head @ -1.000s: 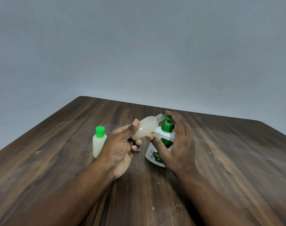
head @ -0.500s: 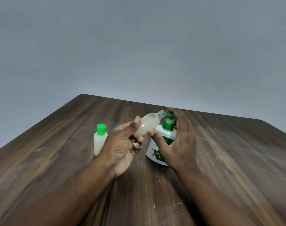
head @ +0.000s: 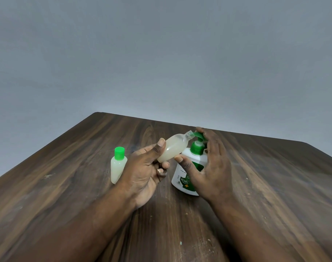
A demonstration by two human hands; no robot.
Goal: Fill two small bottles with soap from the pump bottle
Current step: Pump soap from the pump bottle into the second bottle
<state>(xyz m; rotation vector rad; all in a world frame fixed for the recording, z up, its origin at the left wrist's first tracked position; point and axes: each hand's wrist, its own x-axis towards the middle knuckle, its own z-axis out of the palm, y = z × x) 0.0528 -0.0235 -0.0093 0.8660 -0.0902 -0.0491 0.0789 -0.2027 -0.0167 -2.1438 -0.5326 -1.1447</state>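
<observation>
My left fingers (head: 160, 146) grip the uncapped translucent small bottle (head: 173, 148) — mouth best snug at the white pump bottle's (head: 181, 178) green spout (head: 196, 133); straight right fingers (head: 212, 141) press gently.

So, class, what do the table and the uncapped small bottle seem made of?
The table: likely wood or wood-look laminate, matt; dark grain streaks show. The uncapped small bottle: probably translucent plastic, slightly glossy; pale soap shows through its wall.

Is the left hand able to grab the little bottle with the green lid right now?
Probably not yet: the capped bottle stands right beside the left hand, but that hand is holding the open bottle at the pump bottle.
</observation>
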